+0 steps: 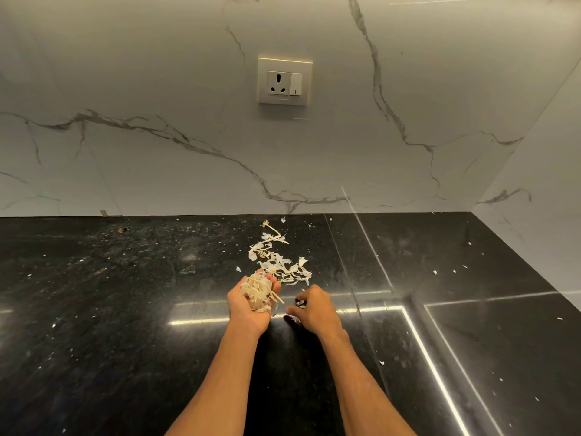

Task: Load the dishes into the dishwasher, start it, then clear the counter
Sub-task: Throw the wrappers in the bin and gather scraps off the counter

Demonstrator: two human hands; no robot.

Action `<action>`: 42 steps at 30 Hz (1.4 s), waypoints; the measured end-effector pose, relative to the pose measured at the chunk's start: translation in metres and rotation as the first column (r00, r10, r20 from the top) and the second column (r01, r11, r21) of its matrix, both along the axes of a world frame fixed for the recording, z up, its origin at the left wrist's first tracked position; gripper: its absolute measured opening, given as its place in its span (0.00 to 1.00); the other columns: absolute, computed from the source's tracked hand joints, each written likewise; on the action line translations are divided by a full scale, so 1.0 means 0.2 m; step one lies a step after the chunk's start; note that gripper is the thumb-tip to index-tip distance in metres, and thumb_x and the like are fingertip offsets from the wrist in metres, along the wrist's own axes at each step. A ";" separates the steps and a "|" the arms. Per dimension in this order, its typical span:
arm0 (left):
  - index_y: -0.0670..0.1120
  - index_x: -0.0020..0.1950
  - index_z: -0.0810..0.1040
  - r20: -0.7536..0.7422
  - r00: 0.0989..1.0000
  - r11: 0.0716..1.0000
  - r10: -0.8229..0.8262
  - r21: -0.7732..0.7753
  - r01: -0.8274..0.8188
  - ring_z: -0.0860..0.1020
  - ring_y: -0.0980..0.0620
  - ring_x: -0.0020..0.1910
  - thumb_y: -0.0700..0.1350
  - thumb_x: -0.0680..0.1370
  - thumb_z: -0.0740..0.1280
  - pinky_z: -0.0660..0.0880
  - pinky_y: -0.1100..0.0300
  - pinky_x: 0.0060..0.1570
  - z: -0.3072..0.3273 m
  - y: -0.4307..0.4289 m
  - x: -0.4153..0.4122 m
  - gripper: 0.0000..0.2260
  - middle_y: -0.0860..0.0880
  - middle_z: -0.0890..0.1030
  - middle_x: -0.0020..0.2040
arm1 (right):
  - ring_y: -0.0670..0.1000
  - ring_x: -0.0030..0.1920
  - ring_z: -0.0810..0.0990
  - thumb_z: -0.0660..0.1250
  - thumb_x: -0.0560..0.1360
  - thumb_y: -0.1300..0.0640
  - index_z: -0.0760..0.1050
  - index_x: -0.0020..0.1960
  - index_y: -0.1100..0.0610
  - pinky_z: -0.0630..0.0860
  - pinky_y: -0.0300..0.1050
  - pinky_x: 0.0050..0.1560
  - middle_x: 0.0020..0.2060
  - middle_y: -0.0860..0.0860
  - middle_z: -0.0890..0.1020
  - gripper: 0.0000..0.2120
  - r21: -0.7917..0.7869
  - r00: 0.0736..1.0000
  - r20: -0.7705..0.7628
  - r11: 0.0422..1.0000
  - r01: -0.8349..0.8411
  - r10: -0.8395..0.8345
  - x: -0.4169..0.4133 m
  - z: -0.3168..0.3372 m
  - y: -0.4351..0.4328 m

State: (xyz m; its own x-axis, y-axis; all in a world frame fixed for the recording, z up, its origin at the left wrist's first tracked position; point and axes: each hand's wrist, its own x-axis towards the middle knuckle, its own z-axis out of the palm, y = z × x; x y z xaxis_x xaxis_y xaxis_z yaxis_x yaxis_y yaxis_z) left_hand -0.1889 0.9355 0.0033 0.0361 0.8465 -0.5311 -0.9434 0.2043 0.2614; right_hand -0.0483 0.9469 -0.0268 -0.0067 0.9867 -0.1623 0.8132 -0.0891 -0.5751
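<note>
A person's two bare hands work over a black stone counter (pixel 125 294) in the lower centre of the frame. The left hand (pixel 248 309) is turned palm up and cupped, its fingers half curled round a heap of peels (pixel 259 292), pale and papery, that fills the palm. Just to its right, the right hand (pixel 314 309) is held palm down close to the counter with fingers curled under; whether they pinch a scrap cannot be told. A trail of loose peels (pixel 279 262) lies on the counter just above both hands, running up toward the back wall at frame centre. Small white flecks (pixel 434 272) dot the counter at right. A wall socket (pixel 284 81) sits on the veined marble wall (pixel 157 89), upper centre
</note>
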 end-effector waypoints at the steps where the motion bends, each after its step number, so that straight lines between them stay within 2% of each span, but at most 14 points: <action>1: 0.38 0.48 0.78 -0.001 1.000 1.000 0.004 -0.001 -0.004 0.79 0.45 0.39 0.47 0.80 0.55 0.81 0.54 0.34 0.00 0.00 -0.01 0.15 0.41 0.81 0.40 | 0.52 0.51 0.80 0.76 0.70 0.51 0.82 0.51 0.58 0.75 0.46 0.49 0.50 0.52 0.80 0.14 -0.001 0.999 0.041 0.999 -0.034 0.034 -0.01 0.01 0.00; 5: 0.38 0.49 0.77 0.001 1.000 1.000 0.006 -0.007 -0.006 0.78 0.45 0.40 0.46 0.80 0.56 0.81 0.54 0.34 0.01 0.01 -0.03 0.15 0.40 0.80 0.41 | 0.54 0.49 0.83 0.71 0.74 0.57 0.84 0.46 0.55 0.77 0.46 0.48 0.46 0.53 0.85 0.03 0.033 0.975 0.195 0.993 -0.112 0.103 0.01 0.02 -0.03; 8: 0.38 0.49 0.77 0.016 1.000 1.000 -0.001 -0.004 0.001 0.78 0.45 0.41 0.46 0.80 0.55 0.81 0.54 0.34 0.01 0.02 -0.01 0.15 0.40 0.79 0.42 | 0.53 0.50 0.83 0.68 0.76 0.59 0.84 0.47 0.53 0.78 0.47 0.50 0.47 0.52 0.85 0.06 0.063 0.963 0.252 0.991 -0.117 0.097 0.06 0.02 -0.04; 12: 0.38 0.49 0.77 0.006 1.000 1.000 -0.011 -0.009 0.011 0.78 0.45 0.40 0.46 0.80 0.55 0.81 0.54 0.34 0.01 0.02 0.00 0.15 0.41 0.79 0.42 | 0.52 0.53 0.82 0.73 0.74 0.55 0.84 0.52 0.55 0.75 0.44 0.52 0.51 0.52 0.85 0.08 -0.008 0.960 0.240 0.989 -0.148 0.146 0.09 0.04 -0.05; 14: 0.38 0.49 0.77 -0.010 1.000 1.000 -0.021 -0.018 0.021 0.78 0.45 0.40 0.47 0.81 0.55 0.81 0.55 0.34 0.00 0.01 0.02 0.16 0.41 0.80 0.41 | 0.53 0.55 0.82 0.73 0.72 0.59 0.83 0.53 0.55 0.76 0.45 0.54 0.52 0.54 0.85 0.10 -0.022 0.954 0.255 0.988 -0.155 0.155 0.09 0.04 -0.06; 19: 0.38 0.48 0.77 -0.006 0.999 0.999 -0.037 -0.013 0.037 0.79 0.45 0.39 0.47 0.80 0.55 0.81 0.56 0.34 -0.02 0.00 0.05 0.16 0.41 0.80 0.40 | 0.56 0.52 0.83 0.64 0.75 0.68 0.84 0.48 0.59 0.77 0.48 0.53 0.48 0.56 0.85 0.11 0.029 0.953 0.275 0.990 -0.140 0.126 0.09 0.04 -0.10; 24: 0.39 0.50 0.77 -0.004 0.999 0.999 -0.043 0.003 0.043 0.78 0.46 0.40 0.46 0.80 0.55 0.81 0.55 0.33 -0.03 0.00 0.09 0.14 0.42 0.79 0.41 | 0.59 0.54 0.79 0.60 0.78 0.68 0.77 0.53 0.62 0.74 0.51 0.52 0.52 0.58 0.81 0.09 0.045 0.926 0.358 0.989 -0.142 0.117 0.05 0.04 -0.14; 27: 0.40 0.50 0.77 0.003 0.999 0.999 -0.041 0.008 0.041 0.77 0.46 0.40 0.45 0.80 0.55 0.81 0.55 0.33 -0.04 0.00 0.10 0.14 0.42 0.78 0.41 | 0.58 0.51 0.80 0.62 0.76 0.66 0.78 0.50 0.61 0.76 0.50 0.51 0.49 0.57 0.82 0.07 0.022 0.964 0.260 0.998 -0.059 0.051 0.07 0.02 -0.16; 29: 0.40 0.49 0.77 0.005 0.999 0.999 -0.049 0.010 0.049 0.77 0.46 0.39 0.46 0.80 0.54 0.81 0.56 0.33 -0.04 -0.01 0.11 0.14 0.42 0.78 0.40 | 0.53 0.41 0.83 0.66 0.72 0.67 0.81 0.40 0.58 0.81 0.47 0.47 0.38 0.55 0.83 0.07 -0.079 0.996 0.029 0.993 0.084 -0.082 0.12 0.00 -0.16; 30: 0.40 0.49 0.76 0.001 0.999 0.999 -0.051 0.008 0.051 0.77 0.46 0.39 0.46 0.81 0.54 0.81 0.56 0.33 -0.05 -0.01 0.12 0.14 0.42 0.78 0.40 | 0.50 0.35 0.82 0.68 0.71 0.69 0.81 0.36 0.58 0.82 0.46 0.44 0.33 0.54 0.83 0.09 -0.172 0.976 -0.135 0.974 0.147 -0.171 0.15 0.00 -0.16; 32: 0.39 0.48 0.76 -0.018 0.999 0.999 -0.051 -0.003 0.051 0.77 0.46 0.40 0.45 0.81 0.54 0.81 0.56 0.34 -0.05 -0.02 0.14 0.14 0.42 0.78 0.41 | 0.49 0.32 0.81 0.70 0.70 0.73 0.82 0.36 0.61 0.83 0.43 0.40 0.33 0.56 0.83 0.10 -0.364 0.799 -0.461 0.904 0.227 -0.386 0.21 0.02 -0.19; 34: 0.39 0.48 0.76 -0.048 0.998 0.999 -0.049 -0.015 0.048 0.78 0.46 0.39 0.45 0.81 0.54 0.80 0.55 0.35 -0.05 -0.03 0.16 0.15 0.42 0.79 0.40 | 0.51 0.35 0.82 0.70 0.70 0.75 0.81 0.40 0.65 0.82 0.42 0.40 0.36 0.58 0.84 0.07 -0.505 0.529 -0.664 0.838 0.204 -0.529 0.24 0.07 -0.22; 37: 0.38 0.47 0.76 -0.066 0.997 0.999 -0.048 -0.020 0.046 0.77 0.45 0.38 0.45 0.81 0.54 0.77 0.52 0.41 -0.04 -0.04 0.21 0.15 0.41 0.78 0.39 | 0.52 0.35 0.82 0.71 0.70 0.75 0.81 0.47 0.68 0.82 0.40 0.37 0.37 0.58 0.84 0.07 -0.559 0.245 -0.784 0.820 0.120 -0.570 0.25 0.11 -0.23; 42: 0.38 0.46 0.77 -0.041 0.997 0.998 -0.065 0.009 0.065 0.77 0.45 0.38 0.46 0.81 0.54 0.75 0.54 0.43 0.05 -0.03 0.36 0.16 0.41 0.78 0.39 | 0.50 0.32 0.81 0.69 0.72 0.72 0.79 0.50 0.66 0.81 0.39 0.34 0.37 0.58 0.83 0.08 -0.534 -0.052 -0.845 0.839 0.106 -0.532 0.22 0.17 -0.24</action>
